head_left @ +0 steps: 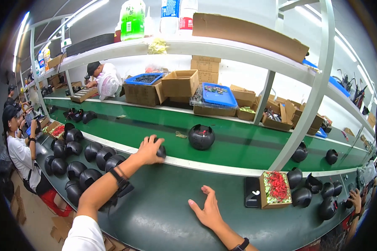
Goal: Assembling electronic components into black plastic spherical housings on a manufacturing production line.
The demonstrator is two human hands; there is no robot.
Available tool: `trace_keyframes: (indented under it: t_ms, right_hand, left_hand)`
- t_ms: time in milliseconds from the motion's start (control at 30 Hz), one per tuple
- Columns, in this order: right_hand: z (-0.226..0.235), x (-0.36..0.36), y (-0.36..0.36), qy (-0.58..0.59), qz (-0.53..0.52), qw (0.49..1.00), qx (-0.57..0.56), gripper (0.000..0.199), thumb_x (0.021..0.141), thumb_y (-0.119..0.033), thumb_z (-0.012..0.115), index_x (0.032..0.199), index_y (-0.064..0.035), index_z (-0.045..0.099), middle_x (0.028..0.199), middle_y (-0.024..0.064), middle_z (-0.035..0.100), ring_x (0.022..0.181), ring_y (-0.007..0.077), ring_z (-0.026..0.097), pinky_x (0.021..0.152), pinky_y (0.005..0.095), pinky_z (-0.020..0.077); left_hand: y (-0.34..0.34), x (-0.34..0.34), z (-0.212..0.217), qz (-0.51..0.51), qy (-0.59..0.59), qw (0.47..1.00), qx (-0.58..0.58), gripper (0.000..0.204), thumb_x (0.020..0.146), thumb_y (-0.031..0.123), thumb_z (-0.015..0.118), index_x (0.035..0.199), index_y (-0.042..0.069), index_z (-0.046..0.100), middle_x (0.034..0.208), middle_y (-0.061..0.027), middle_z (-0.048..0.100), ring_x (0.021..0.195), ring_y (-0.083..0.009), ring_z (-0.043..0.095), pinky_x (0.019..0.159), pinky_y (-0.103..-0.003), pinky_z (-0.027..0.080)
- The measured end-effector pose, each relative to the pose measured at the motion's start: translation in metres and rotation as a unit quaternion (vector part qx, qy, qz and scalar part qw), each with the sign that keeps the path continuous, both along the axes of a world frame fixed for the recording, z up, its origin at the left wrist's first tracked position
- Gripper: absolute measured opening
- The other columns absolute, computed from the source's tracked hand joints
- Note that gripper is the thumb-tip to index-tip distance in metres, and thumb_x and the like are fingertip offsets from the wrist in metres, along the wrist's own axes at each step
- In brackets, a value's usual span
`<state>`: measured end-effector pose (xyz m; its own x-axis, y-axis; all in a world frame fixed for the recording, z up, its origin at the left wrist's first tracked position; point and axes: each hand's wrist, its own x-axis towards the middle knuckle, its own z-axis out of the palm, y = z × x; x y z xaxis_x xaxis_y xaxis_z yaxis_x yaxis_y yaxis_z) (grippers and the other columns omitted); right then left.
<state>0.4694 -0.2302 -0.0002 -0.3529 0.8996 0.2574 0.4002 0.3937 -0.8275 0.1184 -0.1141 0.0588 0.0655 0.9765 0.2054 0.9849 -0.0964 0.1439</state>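
Note:
My left hand (pixel 148 151) reaches over the near edge of the green belt, its fingers curled round a dark rounded shell (pixel 161 152) that shows only in part. Low over the dark green worktop (pixel 159 196), my right hand (pixel 208 211) has its thumb and fingers apart and holds nothing. A round black housing (pixel 201 137) with a notched top and a bit of red inside stands on the belt, right of my left hand. Many similar black shells (pixel 90 178) crowd the worktop beneath and left of my left forearm.
Right of my right hand, a cardboard box (pixel 276 190) of red and pale green small parts adjoins a black flat object (pixel 252 192). More black shells (pixel 301 196) lie beyond it. A white post (pixel 305 121) rises by the belt (pixel 163 121). Co-workers (pixel 23 146) sit left; another's hand (pixel 356 200) is far right.

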Motion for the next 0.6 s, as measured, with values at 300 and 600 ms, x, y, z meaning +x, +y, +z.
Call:
trace_keyframes:
  t_ms: [300, 600]
  right_hand:
    - [0.010, -0.007, 0.010, 0.095, 0.014, 0.995, -0.008, 0.046, 0.095, -0.018, 0.076, 0.131, 0.0009, 0.056, 0.119, 0.0203, 0.069, 0.114, 0.0346, 0.068, 0.099, 0.0441, 0.0544]
    - [-0.056, 0.007, 0.022, -0.006, 0.122, 0.986, 0.111, 0.048, 0.091, -0.009, 0.072, 0.136, -0.0010, 0.058, 0.136, 0.0233, 0.061, 0.131, 0.0399, 0.057, 0.112, 0.0507, 0.0433]
  left_hand:
    - [-0.141, 0.068, 0.060, -0.120, 0.024, 0.990, 0.069, 0.085, 0.074, 0.032, 0.094, 0.147, 0.010, 0.055, 0.151, -0.0207, 0.050, 0.137, -0.0450, 0.048, 0.111, -0.056, 0.044]
    - [-0.053, 0.330, 0.037, -0.487, -0.183, 0.853, 0.038, 0.017, 0.093, 0.016, 0.076, 0.105, 0.007, 0.070, 0.106, -0.0105, 0.068, 0.102, -0.0334, 0.063, 0.094, -0.045, 0.052]
